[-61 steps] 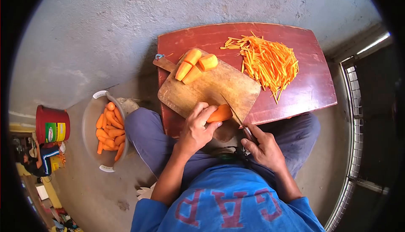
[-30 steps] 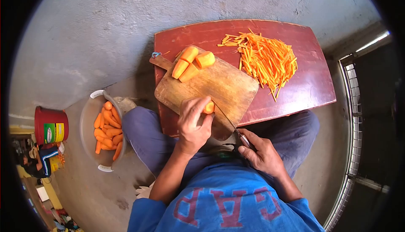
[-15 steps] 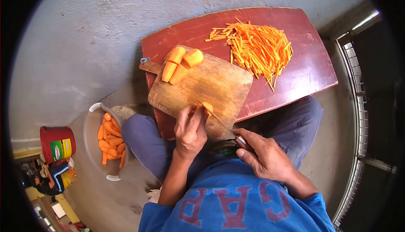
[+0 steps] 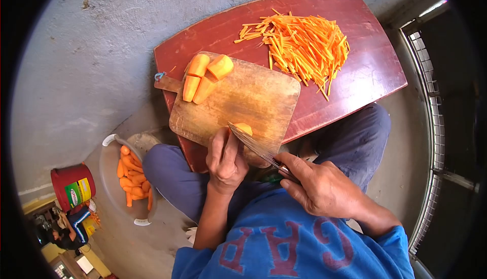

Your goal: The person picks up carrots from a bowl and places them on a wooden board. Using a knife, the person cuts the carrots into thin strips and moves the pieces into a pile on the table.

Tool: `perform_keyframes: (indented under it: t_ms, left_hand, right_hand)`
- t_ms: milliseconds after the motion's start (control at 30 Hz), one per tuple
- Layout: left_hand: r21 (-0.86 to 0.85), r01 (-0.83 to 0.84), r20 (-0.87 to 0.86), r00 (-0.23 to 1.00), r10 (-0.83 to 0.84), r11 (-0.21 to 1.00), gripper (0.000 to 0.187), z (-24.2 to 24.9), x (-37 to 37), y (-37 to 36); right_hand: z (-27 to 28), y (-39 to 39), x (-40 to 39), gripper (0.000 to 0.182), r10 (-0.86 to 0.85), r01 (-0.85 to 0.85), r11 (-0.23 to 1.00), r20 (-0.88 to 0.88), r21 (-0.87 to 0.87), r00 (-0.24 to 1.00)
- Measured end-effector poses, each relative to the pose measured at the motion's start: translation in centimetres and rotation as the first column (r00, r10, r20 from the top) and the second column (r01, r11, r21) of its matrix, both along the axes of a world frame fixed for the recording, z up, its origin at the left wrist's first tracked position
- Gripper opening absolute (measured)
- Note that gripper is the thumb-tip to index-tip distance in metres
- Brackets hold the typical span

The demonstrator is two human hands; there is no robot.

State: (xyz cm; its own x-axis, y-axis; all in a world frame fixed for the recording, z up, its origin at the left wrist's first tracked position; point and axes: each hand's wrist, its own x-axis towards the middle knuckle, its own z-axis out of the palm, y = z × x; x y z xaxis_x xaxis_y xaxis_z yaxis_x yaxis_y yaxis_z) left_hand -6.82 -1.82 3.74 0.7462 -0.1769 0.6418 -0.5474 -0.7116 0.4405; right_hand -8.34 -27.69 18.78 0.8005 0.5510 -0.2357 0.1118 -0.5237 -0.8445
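Note:
Across the near part of the wooden cutting board (image 4: 264, 89) lies the blade of a knife (image 4: 258, 149), and my right hand (image 4: 327, 188) is closed round its handle. A carrot piece (image 4: 244, 128) shows just beyond the blade. My left hand (image 4: 226, 161) has curled fingers at the same spot, gripping the carrot piece; the blade and fingers hide part of it. Several thick peeled carrot chunks (image 4: 205, 76) sit at the board's far left, beside its handle. To the right of the board, a heap of carrot sticks (image 4: 308, 48) is spread on the red table (image 4: 373, 71).
A tub (image 4: 104, 170) of whole peeled carrots (image 4: 134, 177) stands on the floor at left. Farther left are a red bucket (image 4: 60, 185) and another person (image 4: 76, 226). A wall (image 4: 127, 35) borders the table's far side; a metal grille (image 4: 436, 122) is at right.
The knife blade has tilted, so more of its flat side shows. My right hand has turned slightly with it. The whole view has shifted a little.

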Motion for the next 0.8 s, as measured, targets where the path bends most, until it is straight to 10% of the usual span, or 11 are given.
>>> perform_keyframes:
  t_ms: [533, 800]
  left_hand:
    - [-0.130, -0.042, 0.008, 0.999, 0.043, 0.991, 0.028, 0.0, 0.1, -0.7]
    - [-0.103, -0.039, 0.055, 0.997, 0.045, 0.994, 0.043, 0.1, 0.1, -0.8]
  right_hand:
    - [-3.2, 1.3, 3.1, 0.035, 0.000, 0.000, 1.000, 0.035, -0.008, 0.999]
    - [0.5, 0.3, 1.6, 0.056, 0.028, -0.028, 0.999, 0.000, 0.033, 1.000]
